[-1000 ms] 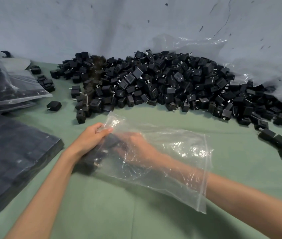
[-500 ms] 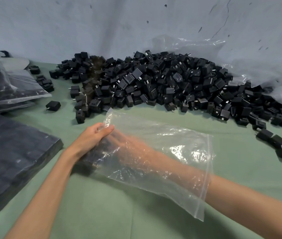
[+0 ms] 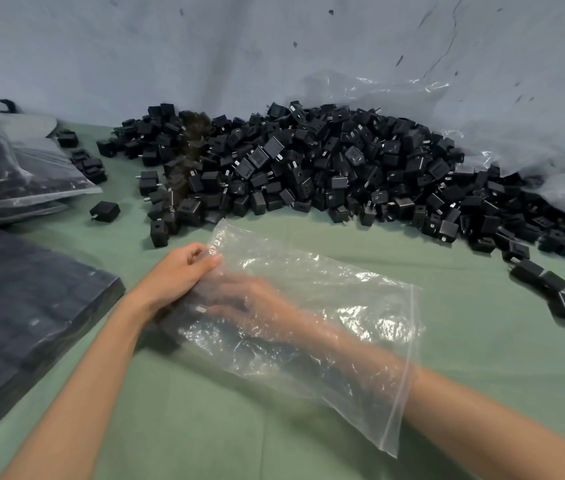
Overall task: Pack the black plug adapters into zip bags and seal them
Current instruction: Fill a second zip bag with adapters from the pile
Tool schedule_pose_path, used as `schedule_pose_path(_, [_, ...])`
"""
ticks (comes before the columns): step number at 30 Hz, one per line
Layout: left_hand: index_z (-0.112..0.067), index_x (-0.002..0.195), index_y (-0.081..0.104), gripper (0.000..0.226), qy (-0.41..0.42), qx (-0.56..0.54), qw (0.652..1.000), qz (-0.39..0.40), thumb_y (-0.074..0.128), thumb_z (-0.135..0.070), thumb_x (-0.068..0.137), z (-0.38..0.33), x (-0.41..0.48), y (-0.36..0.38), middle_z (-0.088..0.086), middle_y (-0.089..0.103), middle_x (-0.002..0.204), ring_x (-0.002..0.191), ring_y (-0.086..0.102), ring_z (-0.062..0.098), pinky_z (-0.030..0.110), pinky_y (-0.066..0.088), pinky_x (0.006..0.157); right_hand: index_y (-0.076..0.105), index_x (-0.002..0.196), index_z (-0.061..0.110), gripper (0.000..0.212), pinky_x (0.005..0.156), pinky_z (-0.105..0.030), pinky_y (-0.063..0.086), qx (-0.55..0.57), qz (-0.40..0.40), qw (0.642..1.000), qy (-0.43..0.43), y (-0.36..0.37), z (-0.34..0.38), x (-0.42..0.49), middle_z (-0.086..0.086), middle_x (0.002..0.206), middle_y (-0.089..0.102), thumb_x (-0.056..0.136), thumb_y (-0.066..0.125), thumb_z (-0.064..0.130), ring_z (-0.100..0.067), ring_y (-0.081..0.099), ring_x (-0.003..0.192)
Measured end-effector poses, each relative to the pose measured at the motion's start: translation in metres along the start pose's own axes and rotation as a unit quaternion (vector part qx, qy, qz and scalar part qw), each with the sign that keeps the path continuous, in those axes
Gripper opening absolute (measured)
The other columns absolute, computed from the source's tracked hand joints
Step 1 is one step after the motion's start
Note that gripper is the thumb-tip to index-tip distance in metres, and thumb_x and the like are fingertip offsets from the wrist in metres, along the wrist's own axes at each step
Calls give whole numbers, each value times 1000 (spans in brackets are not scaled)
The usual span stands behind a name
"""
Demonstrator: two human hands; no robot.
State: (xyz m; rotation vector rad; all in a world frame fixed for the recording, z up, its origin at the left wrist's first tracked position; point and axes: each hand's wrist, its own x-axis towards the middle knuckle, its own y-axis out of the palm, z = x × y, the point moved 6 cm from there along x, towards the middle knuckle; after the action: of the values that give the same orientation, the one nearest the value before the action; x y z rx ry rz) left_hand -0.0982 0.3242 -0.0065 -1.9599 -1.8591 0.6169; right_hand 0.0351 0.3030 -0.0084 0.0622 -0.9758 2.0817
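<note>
1. Your left hand (image 3: 184,271) pinches the closed end of the zip bag (image 3: 326,299), fingers curled. Your right hand (image 3: 250,299) lies inside; the film blurs its grip, so I cannot tell.
2. The bag is thin, crinkly, glossy plastic on the green counter (image 3: 482,341). Boxy matte black plug adapters (image 3: 308,168) are heaped behind it.
3. Your right hand has reached slightly deeper than a second ago.

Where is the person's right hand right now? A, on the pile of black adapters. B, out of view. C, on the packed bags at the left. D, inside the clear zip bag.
D: the right hand shows through the plastic of the clear zip bag, its forearm passing in at the bag's open mouth, while the left hand grips the bag's other end from outside.
</note>
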Motion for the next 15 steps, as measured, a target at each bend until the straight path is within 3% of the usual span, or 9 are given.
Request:
schedule_pose_path(2, [-11,87,56,34,-4,10,1000,9,55,-44,92,-1,1,3,-7,53,73,60,49,3,24,38,60,68,112,10,25,93,-1,32,-18,11,1000,-1,0,-4,0,-5,116,65,87,64,7,10,50,108])
schedule_pose_path(4, [-16,80,50,32,-6,24,1000,12,55,-46,92,-1,1,5,-9,53,74,63,51,2,27,42,63,66,115,10,27,94,-1,30,-41,29,999,-1,2,-4,1,-4,119,64,88,62,7,-5,55,110])
schedule_pose_path(6, [-20,85,52,25,-3,40,999,7,56,-44,92,-2,1,6,-5,60,87,80,59,11,33,47,74,66,115,13,25,87,2,29,-55,46,997,19,2,-6,3,1,115,65,91,62,10,9,52,102])
schedule_pose_path(8, [-21,80,48,26,8,60,998,-8,56,-42,92,-3,0,5,-6,55,79,73,53,13,33,43,67,66,113,14,22,79,6,27,-69,66,995,36,0,-7,4,14,103,64,91,62,12,27,44,90])
schedule_pose_path(10, [-19,73,40,33,14,69,997,-24,53,-41,94,-4,-1,4,-7,44,66,62,42,12,32,34,58,65,113,9,23,80,5,30,-66,65,995,39,-6,0,4,17,99,62,90,62,7,31,40,86])
schedule_pose_path(12, [-16,71,37,36,13,93,995,-32,46,-38,98,-1,1,3,-3,41,70,71,42,17,34,34,63,63,116,3,29,90,-9,38,-68,53,996,19,-13,13,0,-6,113,63,87,59,-2,19,43,95])
schedule_pose_path(15, [-17,91,49,31,-32,178,983,-18,30,-39,101,10,7,1,3,43,102,115,34,24,42,31,99,48,136,4,47,106,-31,34,-120,100,988,10,-7,25,-13,-19,141,42,90,56,1,-23,43,127])
